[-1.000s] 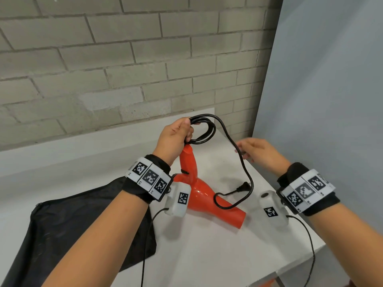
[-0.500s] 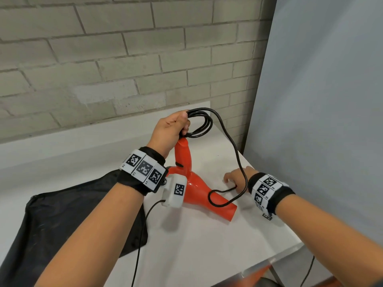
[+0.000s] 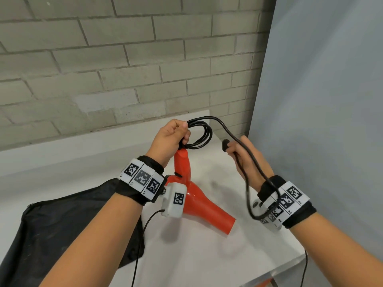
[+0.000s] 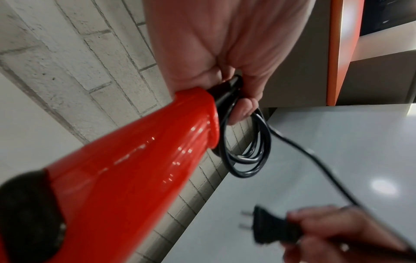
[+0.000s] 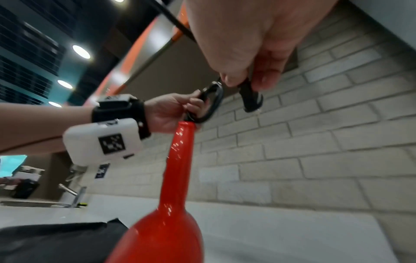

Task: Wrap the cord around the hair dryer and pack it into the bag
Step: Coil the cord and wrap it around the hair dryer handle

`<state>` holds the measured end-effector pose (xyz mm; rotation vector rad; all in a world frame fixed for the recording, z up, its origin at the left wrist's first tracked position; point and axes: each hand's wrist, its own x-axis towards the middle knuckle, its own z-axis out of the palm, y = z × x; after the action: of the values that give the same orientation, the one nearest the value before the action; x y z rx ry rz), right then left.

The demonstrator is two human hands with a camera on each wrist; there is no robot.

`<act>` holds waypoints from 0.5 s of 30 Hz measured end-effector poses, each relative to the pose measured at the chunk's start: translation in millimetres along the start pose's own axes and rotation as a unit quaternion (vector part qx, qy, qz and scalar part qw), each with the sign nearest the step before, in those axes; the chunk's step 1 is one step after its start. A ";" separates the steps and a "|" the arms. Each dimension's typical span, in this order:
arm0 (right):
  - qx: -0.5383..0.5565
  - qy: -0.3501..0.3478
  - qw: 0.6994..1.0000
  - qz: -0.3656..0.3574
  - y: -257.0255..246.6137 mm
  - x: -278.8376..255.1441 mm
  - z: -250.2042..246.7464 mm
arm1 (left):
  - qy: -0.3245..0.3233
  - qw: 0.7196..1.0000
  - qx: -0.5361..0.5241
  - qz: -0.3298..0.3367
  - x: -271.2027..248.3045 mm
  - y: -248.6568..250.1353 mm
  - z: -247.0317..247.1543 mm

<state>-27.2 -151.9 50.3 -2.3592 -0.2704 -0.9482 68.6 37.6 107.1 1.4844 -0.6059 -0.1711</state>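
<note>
A red hair dryer (image 3: 199, 201) lies on the white table (image 3: 196, 262), handle (image 4: 135, 160) pointing up. My left hand (image 3: 172, 137) grips the top of the handle together with several coiled loops of the black cord (image 3: 204, 134). The coils (image 4: 252, 151) hang below my left fingers. My right hand (image 3: 246, 160) holds the black plug (image 3: 225, 145) raised to the right of the coil; the plug (image 4: 270, 229) has two prongs, and the plug (image 5: 249, 97) is pinched between thumb and fingers. Slack cord loops down over my right wrist. A black bag (image 3: 58, 235) lies flat on the left.
A brick wall (image 3: 124, 69) runs behind the table. A grey panel (image 3: 321, 100) stands close on the right, past the table's right edge. A thin sensor cable (image 3: 141, 241) hangs from my left wrist over the bag's corner.
My right hand went down to the table beside the dryer's nozzle, picked up the plug, and has risen with it to the height of the coil. My left hand has kept its grip.
</note>
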 end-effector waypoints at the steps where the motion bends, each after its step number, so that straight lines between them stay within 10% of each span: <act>1: 0.021 0.022 0.999 -0.012 -9.5 2.9 0.2 | 0.003 1.000 0.002 0.000 0.1 0.2 0.4; 10: 0.101 0.083 0.986 -0.101 -40.8 32.7 18.7 | 0.000 1.000 -0.007 0.000 -3.8 5.0 2.2; 15: -0.085 0.081 0.989 -0.089 -39.5 48.6 31.8 | -0.015 1.000 -0.018 -0.001 -7.5 7.4 7.2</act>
<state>11.1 -102.6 82.4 -2.4235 -0.3515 -1.2863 57.1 35.5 112.0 1.4501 -0.6214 -0.2055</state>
